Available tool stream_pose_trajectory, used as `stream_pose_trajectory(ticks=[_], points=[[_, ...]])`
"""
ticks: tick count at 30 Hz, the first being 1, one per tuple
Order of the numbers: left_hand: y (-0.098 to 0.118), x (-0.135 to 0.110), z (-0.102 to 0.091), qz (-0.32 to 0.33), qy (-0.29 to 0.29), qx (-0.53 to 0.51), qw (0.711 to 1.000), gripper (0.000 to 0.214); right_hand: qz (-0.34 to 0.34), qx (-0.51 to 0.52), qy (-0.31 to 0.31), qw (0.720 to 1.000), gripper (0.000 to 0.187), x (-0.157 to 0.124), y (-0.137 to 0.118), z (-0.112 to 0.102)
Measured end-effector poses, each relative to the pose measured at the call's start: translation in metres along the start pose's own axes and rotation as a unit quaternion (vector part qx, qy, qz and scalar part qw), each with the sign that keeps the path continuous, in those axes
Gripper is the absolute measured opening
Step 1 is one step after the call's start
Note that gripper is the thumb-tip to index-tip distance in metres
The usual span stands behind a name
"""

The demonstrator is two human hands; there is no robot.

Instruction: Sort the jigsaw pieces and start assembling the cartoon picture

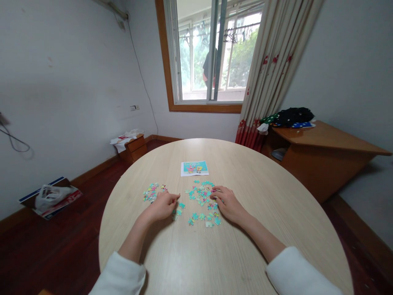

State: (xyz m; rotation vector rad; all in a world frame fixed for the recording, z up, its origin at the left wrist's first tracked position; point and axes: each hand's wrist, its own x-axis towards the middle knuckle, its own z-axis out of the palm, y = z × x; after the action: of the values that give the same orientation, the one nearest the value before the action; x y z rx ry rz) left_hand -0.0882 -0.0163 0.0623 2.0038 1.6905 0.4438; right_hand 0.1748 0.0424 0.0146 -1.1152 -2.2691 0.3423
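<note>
Puzzle pieces (199,196), mostly turquoise with bits of pink and yellow, lie in a loose heap on the round table. My right hand (226,203) rests at the right edge of this heap, its fingers bent and apart, the tips touching pieces. My left hand (163,205) is over the table between the heap and a smaller group of pieces (150,191) on the left. Its thumb and forefinger are pinched together; a small dark speck shows at the tips, too small to name. Several pieces lie in front of the heap. Behind it sits a picture card (195,168) with cartoon figures.
The pale wooden round table (196,262) fills the foreground. A brown desk (325,139) with dark clothes (294,116) stands at the right, beside a curtain (276,61). A low wooden cabinet (136,148) and a plastic bag (52,198) are at the left.
</note>
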Motion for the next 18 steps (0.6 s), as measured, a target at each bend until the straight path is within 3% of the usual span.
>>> stream_pose_trajectory(ticks=[7,9,11,13,15,18], points=[[-0.045,0.006,-0.021,-0.156,0.139,0.037,0.977,0.025,-0.010,0.001,0.003,1.000,0.031,0.000,0.002,0.002],[-0.044,0.005,-0.021,-0.146,0.170,0.003,0.974,0.024,-0.009,0.001,0.004,1.000,0.031,0.000,0.001,0.002],[-0.034,0.003,-0.016,-0.092,0.182,-0.062,0.977,0.023,-0.006,0.002,0.004,1.000,0.031,0.000,0.000,0.002],[-0.017,0.001,-0.008,-0.032,0.116,-0.140,0.983,0.019,-0.004,0.002,0.004,1.000,0.031,0.000,-0.002,0.001],[0.002,-0.003,0.000,0.001,-0.016,-0.216,0.976,0.014,-0.005,0.001,0.004,1.000,0.031,0.001,-0.003,0.001],[0.021,-0.007,0.009,0.047,-0.105,-0.222,0.968,0.013,-0.007,0.001,0.005,1.000,0.031,0.001,-0.003,0.001]])
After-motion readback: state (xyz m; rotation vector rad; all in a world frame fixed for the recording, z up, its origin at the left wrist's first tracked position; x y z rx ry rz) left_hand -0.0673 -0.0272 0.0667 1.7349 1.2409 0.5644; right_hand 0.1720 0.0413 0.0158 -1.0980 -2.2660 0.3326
